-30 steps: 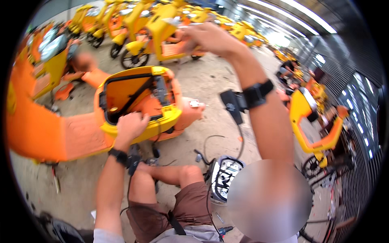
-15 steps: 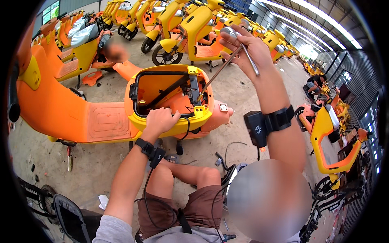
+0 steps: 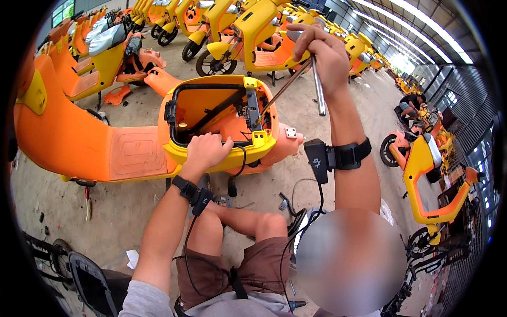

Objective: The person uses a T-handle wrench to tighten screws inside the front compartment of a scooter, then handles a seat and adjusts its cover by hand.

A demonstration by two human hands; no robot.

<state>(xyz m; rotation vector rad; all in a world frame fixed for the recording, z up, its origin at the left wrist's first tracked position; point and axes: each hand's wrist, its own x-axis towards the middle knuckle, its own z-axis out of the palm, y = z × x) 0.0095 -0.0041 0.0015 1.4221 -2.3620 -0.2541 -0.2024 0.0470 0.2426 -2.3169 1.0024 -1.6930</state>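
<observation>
A yellow and orange scooter [image 3: 138, 153] stands side-on before me, its open seat compartment [image 3: 177, 138] facing up. My left hand [image 3: 207, 150] rests at the near edge of that compartment, its fingers hooked over the rim and the thumb stretched to the right. My right hand [image 3: 328, 55] is raised above the scooter's rear, fingers curled round the hub of a metal three-way socket wrench [image 3: 319, 90]. One arm of the wrench slants down to the compartment's right inner side, near a black bracket. Another arm hangs below the hand, and the third is hidden by the fingers.
Rows of yellow scooters [image 3: 253, 39] fill the back. At the right, a person [image 3: 411, 105] crouches by another scooter [image 3: 417, 185]. An orange panel [image 3: 117, 95] lies on the floor at the left. Cables and small parts lie near my legs.
My right hand has turned and its fingers, spread before, now curl round the wrench hub. The wrench's hanging arm has swung left and lower. My left hand stays on the rim.
</observation>
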